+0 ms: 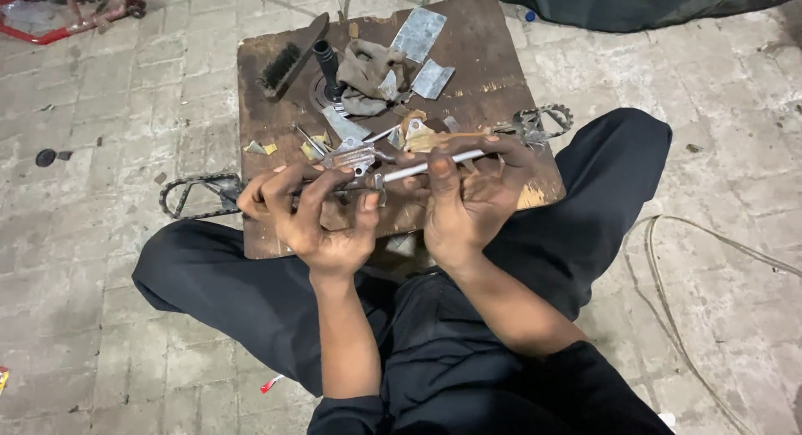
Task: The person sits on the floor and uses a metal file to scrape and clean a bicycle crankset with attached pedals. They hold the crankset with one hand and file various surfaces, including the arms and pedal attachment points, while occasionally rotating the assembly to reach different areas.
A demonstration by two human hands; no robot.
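Observation:
My left hand grips the middle of a metal crank assembly with a toothed pedal sticking out to the left. My right hand is closed around a thin silver rod that runs into the assembly, with a second toothed pedal beyond its fingers on the right. Both hands hold the piece just above a dark brown wooden board that rests on the floor in front of my crossed legs.
On the board lie a black brush, a black handle, a dirty rag, metal sheet scraps and small yellow bits. A cable curls on the brick floor at right. A red frame sits top left.

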